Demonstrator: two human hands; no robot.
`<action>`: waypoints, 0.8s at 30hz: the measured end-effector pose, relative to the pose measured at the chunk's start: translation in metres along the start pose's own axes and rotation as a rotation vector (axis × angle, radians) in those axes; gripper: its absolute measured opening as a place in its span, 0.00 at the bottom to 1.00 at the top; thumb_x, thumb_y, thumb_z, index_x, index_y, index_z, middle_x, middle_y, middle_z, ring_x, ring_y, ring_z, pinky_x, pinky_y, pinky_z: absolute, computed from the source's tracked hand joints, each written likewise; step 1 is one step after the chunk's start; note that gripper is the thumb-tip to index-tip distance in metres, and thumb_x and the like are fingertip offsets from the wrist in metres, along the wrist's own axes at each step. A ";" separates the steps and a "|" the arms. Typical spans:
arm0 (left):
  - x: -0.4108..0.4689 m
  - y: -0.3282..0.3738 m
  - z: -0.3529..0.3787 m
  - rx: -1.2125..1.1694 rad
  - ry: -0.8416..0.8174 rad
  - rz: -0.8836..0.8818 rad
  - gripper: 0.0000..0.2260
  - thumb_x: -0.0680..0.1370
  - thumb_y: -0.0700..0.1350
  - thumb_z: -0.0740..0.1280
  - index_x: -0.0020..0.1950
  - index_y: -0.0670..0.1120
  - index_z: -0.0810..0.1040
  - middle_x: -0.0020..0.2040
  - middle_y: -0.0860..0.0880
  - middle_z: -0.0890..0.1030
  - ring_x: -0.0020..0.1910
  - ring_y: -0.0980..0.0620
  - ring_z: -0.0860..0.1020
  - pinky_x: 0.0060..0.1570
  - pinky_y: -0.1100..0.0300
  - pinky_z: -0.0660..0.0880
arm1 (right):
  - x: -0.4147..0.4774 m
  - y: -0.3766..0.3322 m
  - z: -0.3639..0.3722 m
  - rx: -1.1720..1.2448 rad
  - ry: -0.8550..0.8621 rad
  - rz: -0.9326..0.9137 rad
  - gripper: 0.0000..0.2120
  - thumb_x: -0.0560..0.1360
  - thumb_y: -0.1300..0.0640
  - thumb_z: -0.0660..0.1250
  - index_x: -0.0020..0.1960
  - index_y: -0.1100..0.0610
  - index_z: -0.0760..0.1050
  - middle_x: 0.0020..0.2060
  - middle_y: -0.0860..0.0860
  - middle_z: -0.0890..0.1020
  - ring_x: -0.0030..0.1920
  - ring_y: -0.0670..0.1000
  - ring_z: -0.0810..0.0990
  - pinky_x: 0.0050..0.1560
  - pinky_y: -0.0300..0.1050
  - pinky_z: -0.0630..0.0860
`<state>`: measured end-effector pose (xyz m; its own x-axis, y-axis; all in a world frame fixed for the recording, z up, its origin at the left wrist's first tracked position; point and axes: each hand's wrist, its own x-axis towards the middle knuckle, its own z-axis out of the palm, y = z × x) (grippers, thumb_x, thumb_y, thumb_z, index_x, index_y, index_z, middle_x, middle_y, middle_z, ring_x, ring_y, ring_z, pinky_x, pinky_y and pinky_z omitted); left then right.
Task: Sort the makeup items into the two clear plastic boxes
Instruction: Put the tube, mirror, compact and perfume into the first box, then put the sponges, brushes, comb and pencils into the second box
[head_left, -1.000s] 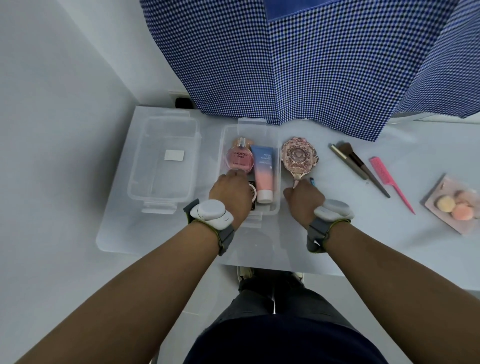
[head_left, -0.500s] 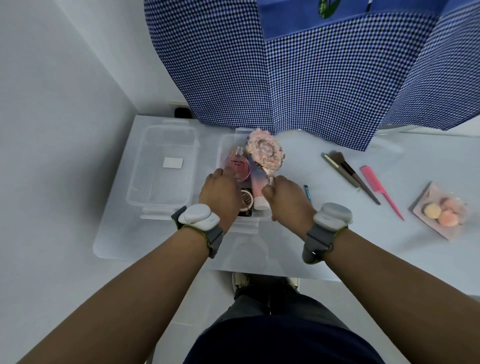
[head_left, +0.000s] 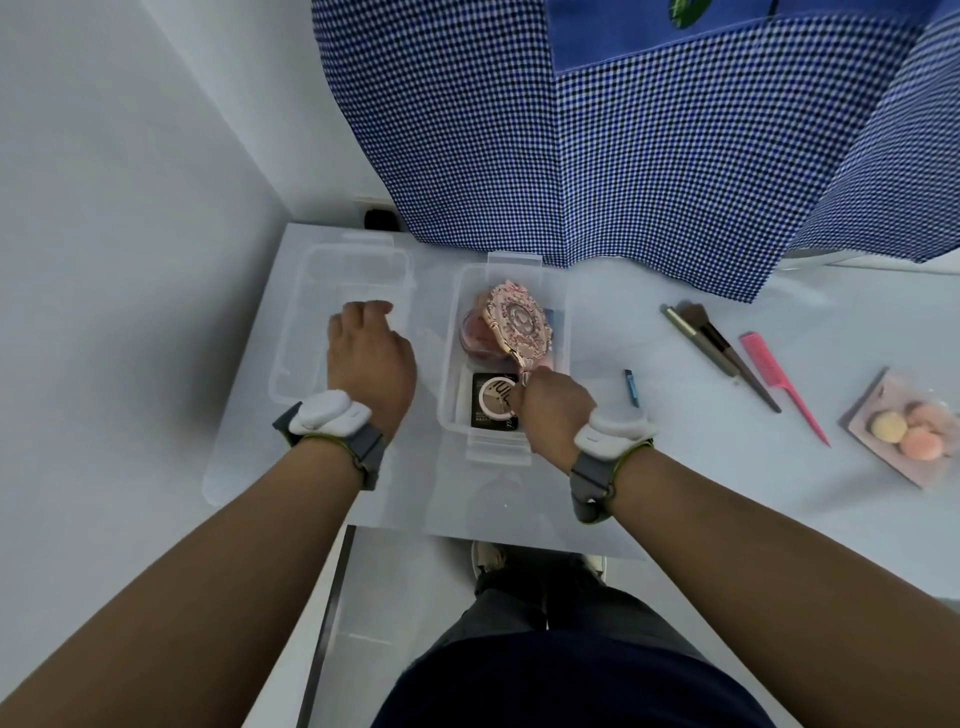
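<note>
Two clear plastic boxes stand side by side on the white table. The left box (head_left: 311, 270) holds nothing that I can see; my left hand (head_left: 369, 358) hovers over its right side with fingers loosely curled and nothing in them. The right box (head_left: 563, 358) contains a pink perfume bottle (head_left: 475, 338) and a black compact with a white ring (head_left: 493, 400). My right hand (head_left: 553, 402) grips the handle of an ornate rose-gold hand mirror (head_left: 517, 327), whose head lies tilted over the bottle inside that box.
To the right on the table lie a small blue pencil (head_left: 631, 387), two makeup brushes (head_left: 719, 348), a pink tail comb (head_left: 779, 384) and a packet of round puffs (head_left: 906, 431). A blue checked cloth (head_left: 623, 130) hangs behind. A wall runs along the left.
My right hand lifted the mirror from the table and brought it left over the right box, then lowered it in. My left hand left the right box and moved over the left one.
</note>
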<state>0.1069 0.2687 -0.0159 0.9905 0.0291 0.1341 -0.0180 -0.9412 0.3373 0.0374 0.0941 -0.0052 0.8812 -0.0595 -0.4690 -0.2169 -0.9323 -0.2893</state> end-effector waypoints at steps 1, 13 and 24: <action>0.004 -0.007 0.000 0.028 0.021 -0.013 0.18 0.75 0.38 0.62 0.65 0.40 0.75 0.62 0.39 0.76 0.62 0.39 0.72 0.61 0.51 0.69 | 0.000 0.001 0.000 0.004 0.002 -0.001 0.17 0.80 0.63 0.56 0.32 0.57 0.61 0.54 0.62 0.80 0.54 0.60 0.80 0.44 0.45 0.70; 0.041 -0.070 0.001 0.078 -0.179 -0.471 0.21 0.81 0.39 0.59 0.73 0.36 0.63 0.69 0.34 0.71 0.68 0.35 0.71 0.67 0.45 0.66 | 0.007 0.018 0.009 0.079 0.204 0.060 0.09 0.79 0.52 0.57 0.46 0.58 0.70 0.41 0.57 0.79 0.39 0.59 0.78 0.33 0.40 0.64; 0.051 -0.070 -0.020 0.218 -0.300 -0.345 0.16 0.79 0.40 0.58 0.65 0.36 0.71 0.60 0.34 0.78 0.58 0.34 0.77 0.53 0.47 0.73 | 0.008 0.037 0.003 0.225 0.489 0.195 0.12 0.74 0.49 0.57 0.36 0.54 0.70 0.29 0.48 0.70 0.32 0.54 0.68 0.29 0.39 0.57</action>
<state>0.1558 0.3432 -0.0140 0.9298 0.2832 -0.2351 0.3145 -0.9431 0.1078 0.0350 0.0603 -0.0219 0.8963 -0.4305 -0.1067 -0.4317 -0.7919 -0.4318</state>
